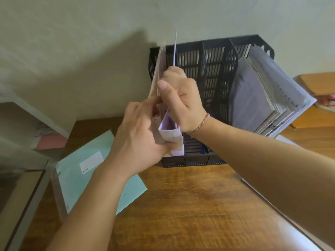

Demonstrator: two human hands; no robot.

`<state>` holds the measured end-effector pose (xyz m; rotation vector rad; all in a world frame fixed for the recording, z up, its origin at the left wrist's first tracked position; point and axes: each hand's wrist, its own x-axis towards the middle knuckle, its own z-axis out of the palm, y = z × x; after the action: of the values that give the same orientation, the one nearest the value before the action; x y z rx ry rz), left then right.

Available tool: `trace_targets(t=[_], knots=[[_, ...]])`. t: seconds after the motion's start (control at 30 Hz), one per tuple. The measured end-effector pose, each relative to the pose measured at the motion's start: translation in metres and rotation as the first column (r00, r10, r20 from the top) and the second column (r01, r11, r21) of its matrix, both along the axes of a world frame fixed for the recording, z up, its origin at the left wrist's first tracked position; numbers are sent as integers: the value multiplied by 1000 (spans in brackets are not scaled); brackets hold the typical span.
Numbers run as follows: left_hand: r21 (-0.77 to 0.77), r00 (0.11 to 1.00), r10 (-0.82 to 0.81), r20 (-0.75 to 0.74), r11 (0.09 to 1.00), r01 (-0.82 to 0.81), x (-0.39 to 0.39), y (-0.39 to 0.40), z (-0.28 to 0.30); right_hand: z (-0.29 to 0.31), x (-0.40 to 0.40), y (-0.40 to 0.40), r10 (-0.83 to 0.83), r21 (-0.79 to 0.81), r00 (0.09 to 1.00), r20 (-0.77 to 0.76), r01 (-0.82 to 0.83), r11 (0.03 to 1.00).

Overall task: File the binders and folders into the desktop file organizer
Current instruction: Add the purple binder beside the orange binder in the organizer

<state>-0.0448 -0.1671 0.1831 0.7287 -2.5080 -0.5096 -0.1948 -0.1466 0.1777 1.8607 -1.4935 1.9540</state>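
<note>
Both hands clamp a lilac folder point(171, 136) upright: left hand point(143, 136) pinches its near spine, right hand point(181, 98) grips the top edge, prob. to steer it into the black organizer's point(217, 69) leftmost slot. Grey binders point(262, 91) lean at 2 o'clock; green folder point(94, 171) waits on surface point(181, 205) at 8.

Slatted black plastic organizer point(217, 73) on a glossy grained wood desk point(190, 205)

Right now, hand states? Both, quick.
Left hand: closed on the lower end of the lilac folder, upright at the organizer.
Right hand: closed on the same folder, higher up.
</note>
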Motion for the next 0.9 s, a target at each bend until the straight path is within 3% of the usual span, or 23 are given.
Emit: trace_targets(t=[0.1, 0.23, 0.33, 0.4, 0.47, 0.53, 0.6, 0.67, 0.73, 0.83, 0.9], knots=[[52, 1000, 12, -13, 999, -12, 3, 1, 1, 0, 3, 2, 4, 14, 999, -39, -3, 1000], [-25, 996, 62, -64, 998, -64, 0, 8, 2, 11, -19, 6, 55, 68, 948, -315, -35, 997], [-152, 990, 114, -77, 981, -125, -9, 20, 1, 29, -51, -6, -58, 137, 903, -426, 127, 982], [-113, 982, 177, -62, 977, -183, -16, 28, -1, 40, -68, -18, -46, 447, 953, -299, 183, 875], [-88, 977, 212, -21, 973, -213, -20, 33, -8, 45, -74, -28, 57, 697, 997, -59, 0, 717], [-133, 969, 246, 14, 961, -242, -23, 34, -15, 41, -70, -32, 48, 742, 998, -36, -6, 671], [-173, 963, 269, 30, 950, -260, -25, 36, -21, 29, -60, -28, -26, 739, 991, -132, 116, 664], [-204, 958, 287, 16, 939, -278, -24, 40, -24, 15, -54, -21, 6, 773, 972, -233, 182, 607], [-193, 959, 284, -2, 941, -279, -23, 44, -23, 11, -60, -17, 45, 798, 973, -228, 160, 582], [-151, 969, 245, 19, 959, -239, -21, 44, -12, 25, -74, -17, 80, 763, 967, -242, 138, 632], [-142, 984, 171, 51, 977, -162, -14, 39, 0, 32, -75, -3, 87, 677, 995, -39, -38, 735]])
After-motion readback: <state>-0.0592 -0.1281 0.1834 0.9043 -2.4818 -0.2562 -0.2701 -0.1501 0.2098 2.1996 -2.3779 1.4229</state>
